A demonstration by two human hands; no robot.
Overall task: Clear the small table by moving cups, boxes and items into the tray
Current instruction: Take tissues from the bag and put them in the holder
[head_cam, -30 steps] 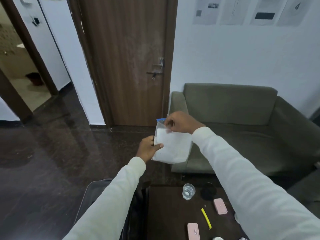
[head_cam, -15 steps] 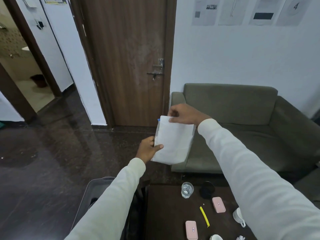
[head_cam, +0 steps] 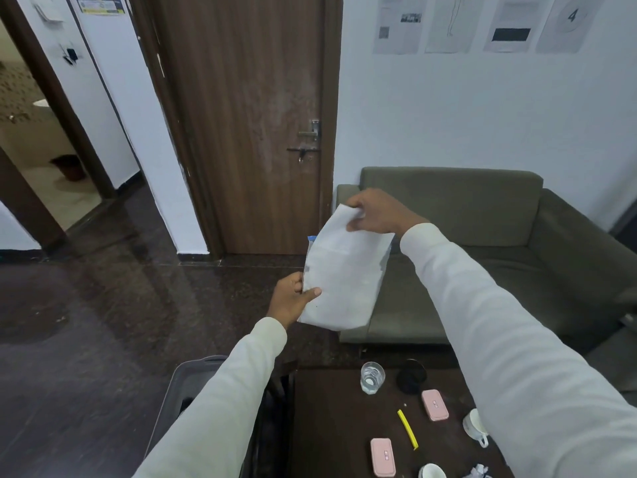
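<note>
In the air above the floor I hold a clear zip bag with a white paper partly out of its top. My left hand pinches the bag's lower left edge. My right hand grips the paper's top corner. Below lies the small dark table with a clear glass, a black cup, two pink boxes, a yellow stick, two white cups and crumpled paper. The grey tray sits left of the table, mostly hidden by my left sleeve.
A grey-green sofa stands beyond the table against the white wall. A shut brown door is ahead, with an open doorway at the far left. The dark polished floor spreads to the left.
My right hand has risen and drawn the white paper up out of the bag. The left hand keeps its pinch on the bag's edge. More of the table has come into view.
</note>
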